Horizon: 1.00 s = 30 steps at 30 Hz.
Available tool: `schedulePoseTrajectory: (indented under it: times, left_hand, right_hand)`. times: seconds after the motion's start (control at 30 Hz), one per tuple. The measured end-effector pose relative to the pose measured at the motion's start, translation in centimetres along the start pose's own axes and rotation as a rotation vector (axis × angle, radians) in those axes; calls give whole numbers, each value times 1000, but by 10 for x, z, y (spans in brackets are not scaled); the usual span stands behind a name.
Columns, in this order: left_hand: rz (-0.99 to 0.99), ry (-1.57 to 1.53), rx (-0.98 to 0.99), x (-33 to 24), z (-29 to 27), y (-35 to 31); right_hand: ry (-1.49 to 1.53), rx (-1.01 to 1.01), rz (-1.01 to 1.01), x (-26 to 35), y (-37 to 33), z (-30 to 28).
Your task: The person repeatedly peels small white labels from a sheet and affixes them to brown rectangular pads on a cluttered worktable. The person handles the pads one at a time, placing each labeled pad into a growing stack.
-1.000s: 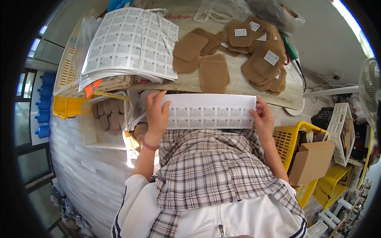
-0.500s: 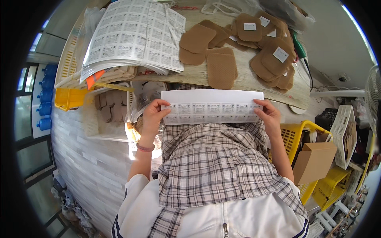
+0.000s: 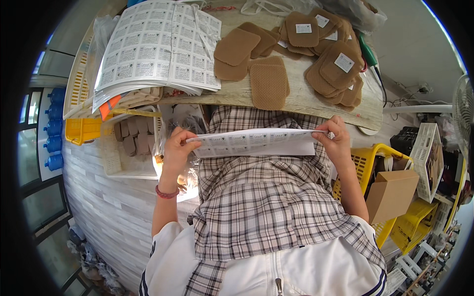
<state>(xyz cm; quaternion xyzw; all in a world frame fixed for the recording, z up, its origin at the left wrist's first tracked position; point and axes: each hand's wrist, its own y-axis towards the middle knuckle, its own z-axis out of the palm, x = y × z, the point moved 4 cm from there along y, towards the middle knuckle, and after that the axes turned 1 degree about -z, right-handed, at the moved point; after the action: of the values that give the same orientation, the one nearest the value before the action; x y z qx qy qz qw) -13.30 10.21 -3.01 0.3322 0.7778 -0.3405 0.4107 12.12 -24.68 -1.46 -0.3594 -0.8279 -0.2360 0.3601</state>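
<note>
I hold a white sheet of printed labels (image 3: 256, 142) flat over my lap, just below the wooden table's edge (image 3: 316, 106). My left hand (image 3: 176, 149) pinches its left end and my right hand (image 3: 338, 141) pinches its right end. On the table ahead lie several tan padded squares (image 3: 269, 84), some with a small white label stuck on, and a stack of label sheets (image 3: 158, 47) to the left.
A white bin with tan pieces (image 3: 131, 148) and a yellow crate (image 3: 81, 129) sit at the left below the table. A cardboard box (image 3: 392, 195), yellow baskets (image 3: 368, 160) and a white basket (image 3: 427, 153) stand at the right. A fan (image 3: 464, 111) is at the far right.
The label sheet and both hands have come lower, away from the table and closer to my lap. The sheet has tilted flatter, so it looks thinner.
</note>
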Motion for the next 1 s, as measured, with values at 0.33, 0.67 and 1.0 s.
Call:
schedulePoseTrajectory:
  times: [0.33,0.67,1.0]
  left_hand:
    - [541,706,-236,-79,35,23]
    - [825,407,-37,-94,151,33]
    - [791,392,5,-84,146,40]
  right_hand:
    - [272,171,285,2,7,36]
    - [267,240,369,-7,12,42]
    - [-140,193,-257,51,42,78]
